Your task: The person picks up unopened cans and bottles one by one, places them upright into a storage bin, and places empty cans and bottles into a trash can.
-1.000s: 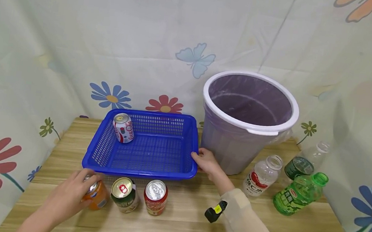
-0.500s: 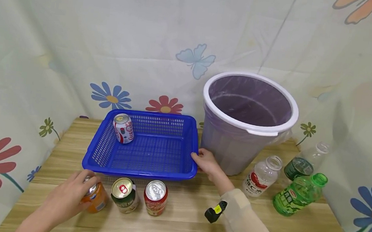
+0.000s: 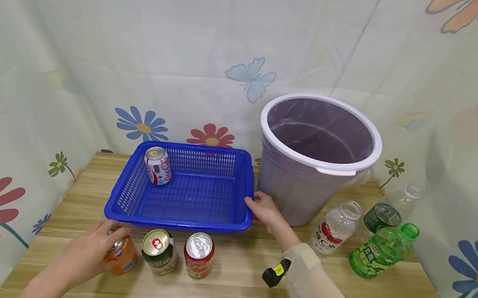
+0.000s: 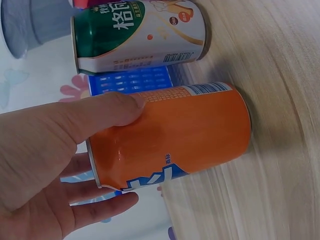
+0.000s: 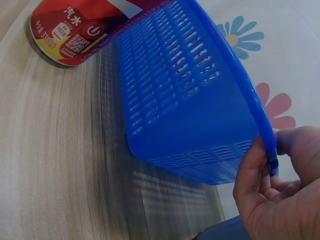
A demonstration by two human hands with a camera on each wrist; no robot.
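Observation:
My left hand [image 3: 95, 249] holds an orange soda can [image 4: 180, 132] standing at the table's left front, thumb on the near side and fingers around the back. A blue plastic basket [image 3: 185, 223] sits behind the cans, with a white and red Coca-Cola can [image 3: 159, 166] upright in its back left corner. My right hand [image 3: 265, 208] pinches the basket's right rim between thumb and fingers, as the right wrist view shows. Beside the orange can stand a green and white can [image 3: 160, 252] and then a red can [image 3: 199, 255].
A grey bin [image 3: 287, 188] with a white rim and a clear liner stands right of the basket. Three bottles are on the right: a clear one with a red label [image 3: 330, 231], a green one [image 3: 379, 251], and a clear one with a dark green label [image 3: 382, 217].
Both hands stay where they were, the left at the orange can and the right at the basket rim. The head view shifts only slightly.

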